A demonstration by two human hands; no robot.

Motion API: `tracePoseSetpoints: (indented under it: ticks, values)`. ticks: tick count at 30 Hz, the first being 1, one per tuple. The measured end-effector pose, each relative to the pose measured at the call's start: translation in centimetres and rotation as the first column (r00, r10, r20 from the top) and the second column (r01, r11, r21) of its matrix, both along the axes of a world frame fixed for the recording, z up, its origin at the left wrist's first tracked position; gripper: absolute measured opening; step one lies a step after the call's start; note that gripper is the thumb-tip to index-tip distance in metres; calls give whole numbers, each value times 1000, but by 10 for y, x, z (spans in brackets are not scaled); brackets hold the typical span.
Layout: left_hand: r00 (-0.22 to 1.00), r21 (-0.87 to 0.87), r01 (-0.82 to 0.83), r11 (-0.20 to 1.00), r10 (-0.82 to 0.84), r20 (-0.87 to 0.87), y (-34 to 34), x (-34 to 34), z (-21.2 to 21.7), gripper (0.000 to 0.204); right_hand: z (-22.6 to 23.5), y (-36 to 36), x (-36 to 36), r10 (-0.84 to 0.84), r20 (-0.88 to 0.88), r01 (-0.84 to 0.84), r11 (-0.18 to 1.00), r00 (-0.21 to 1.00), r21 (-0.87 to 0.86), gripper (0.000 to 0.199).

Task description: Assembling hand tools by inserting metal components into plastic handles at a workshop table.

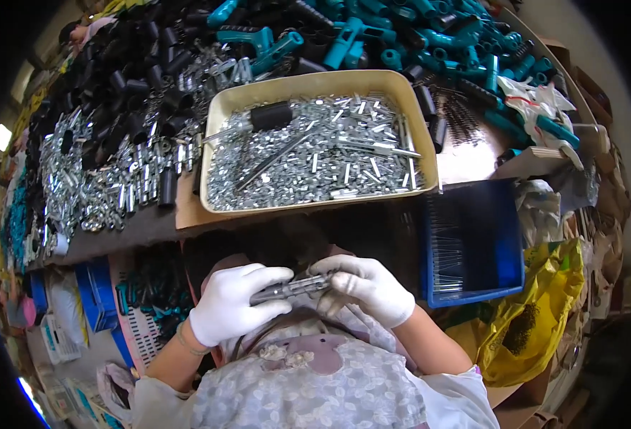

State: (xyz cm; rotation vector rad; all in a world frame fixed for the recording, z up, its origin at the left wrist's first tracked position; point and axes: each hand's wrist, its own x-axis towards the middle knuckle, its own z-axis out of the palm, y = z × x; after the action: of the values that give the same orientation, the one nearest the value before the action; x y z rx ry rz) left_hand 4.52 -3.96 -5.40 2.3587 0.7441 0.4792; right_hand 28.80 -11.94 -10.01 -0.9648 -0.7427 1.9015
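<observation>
White-gloved left hand (235, 304) and right hand (367, 286) both grip one grey metal part (292, 288), lower centre of frame, below the tan tray (219, 114). Best keep it level, grip firm.

Single head cam, fisheye, looking steeply down, hands (301, 297) close below, workbench (137, 229) w/ parts tray (219, 114) beyond

White gloves on left hand (233, 304), right hand (369, 286); grey floral top.

Grey metal tool (292, 289), roughly horizontal, apparently part-assembled, above lap.
</observation>
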Motion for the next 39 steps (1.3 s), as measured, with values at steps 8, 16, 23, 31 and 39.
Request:
tracePoseSetpoints:
  ticks: [8, 16, 23, 31, 39]
  values:
    - [999, -85, 25, 996, -22, 43, -5, 6, -26, 38, -10, -8, -29, -3, 89, 7, 999, 996, -46, 29]
    - [929, -248, -338, 908, 364, 65, -21, 6, -42, 34, -88, -2, 178, -494, 864, 222, 857, 98, 464, 14]
    - [831, -525, -442, 727, 552, 64, -28, 13, -45, 34, -196, 0, 246, -173, 904, -183, 977, -390, 108, 25]
    - [818, -515, -467, 718, 573, 57, -30, 21, -47, 34, -221, 13, 236, -73, 866, -224, 973, -494, -46, 19]
    - [872, -426, -405, 809, 482, 87, -20, 15, -45, 36, -166, 5, 252, 127, 887, -68, 982, -445, -175, 17]
